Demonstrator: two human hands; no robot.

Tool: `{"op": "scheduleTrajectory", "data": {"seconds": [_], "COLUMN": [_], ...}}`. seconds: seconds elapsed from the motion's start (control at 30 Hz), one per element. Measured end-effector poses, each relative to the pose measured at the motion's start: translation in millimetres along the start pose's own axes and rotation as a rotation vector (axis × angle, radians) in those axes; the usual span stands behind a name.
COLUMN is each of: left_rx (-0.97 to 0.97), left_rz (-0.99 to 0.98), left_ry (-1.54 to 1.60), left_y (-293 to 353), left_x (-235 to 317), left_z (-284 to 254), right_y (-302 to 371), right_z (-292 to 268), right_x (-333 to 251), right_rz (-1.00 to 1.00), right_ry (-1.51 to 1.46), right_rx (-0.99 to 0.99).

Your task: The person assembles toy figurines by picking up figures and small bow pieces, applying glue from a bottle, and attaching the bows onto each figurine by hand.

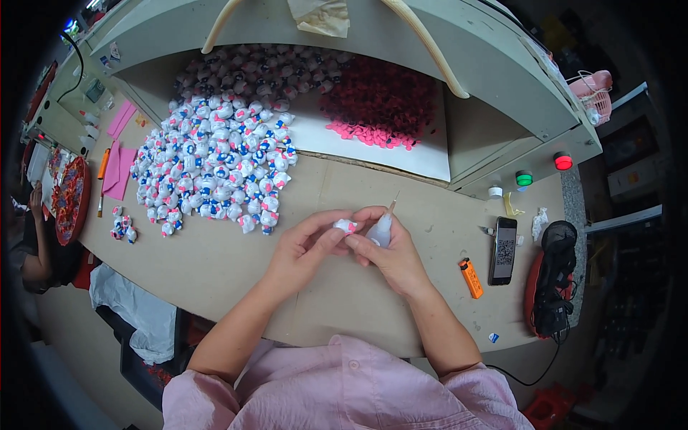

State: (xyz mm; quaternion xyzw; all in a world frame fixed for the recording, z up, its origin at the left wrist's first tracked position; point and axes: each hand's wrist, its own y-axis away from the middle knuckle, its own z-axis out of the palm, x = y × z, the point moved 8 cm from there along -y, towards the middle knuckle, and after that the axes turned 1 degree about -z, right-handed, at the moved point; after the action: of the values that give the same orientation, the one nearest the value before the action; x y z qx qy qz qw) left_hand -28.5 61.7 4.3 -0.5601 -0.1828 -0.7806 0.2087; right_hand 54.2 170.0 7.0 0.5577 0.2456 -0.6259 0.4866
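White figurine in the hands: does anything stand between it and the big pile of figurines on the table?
Only the left hand, which holds the white figurine, lies between it and the pile to its upper left. No other object is visible between them.

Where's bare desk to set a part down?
Bare desk between white figures and left hand, and between right hand and orange lighter. Crowded: upper left, under the figures; far right, around the phone.
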Motion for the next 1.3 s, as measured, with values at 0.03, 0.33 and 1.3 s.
{"op": "scheduleTrajectory", "data": {"seconds": [0.03, 0.33, 1.3], "left_rx": [-0.003, -0.062, -0.034], "left_rz": [0.0, -0.023, -0.03], "left_ry": [-0.003, 0.113, 0.24], "left_y": [0, 1, 4], "left_x": [1, -2, -15], "left_z": [1, 5, 2], "right_y": [0, 1, -5], "right_z": [-1, 1, 1], "right_x": [0, 5, 14], "right_rz": [-0.003, 0.025, -0.044], "right_ry": [-0.002, -0.017, -0.111], "right_rx": [0.002, -0.031, 0.007]}}
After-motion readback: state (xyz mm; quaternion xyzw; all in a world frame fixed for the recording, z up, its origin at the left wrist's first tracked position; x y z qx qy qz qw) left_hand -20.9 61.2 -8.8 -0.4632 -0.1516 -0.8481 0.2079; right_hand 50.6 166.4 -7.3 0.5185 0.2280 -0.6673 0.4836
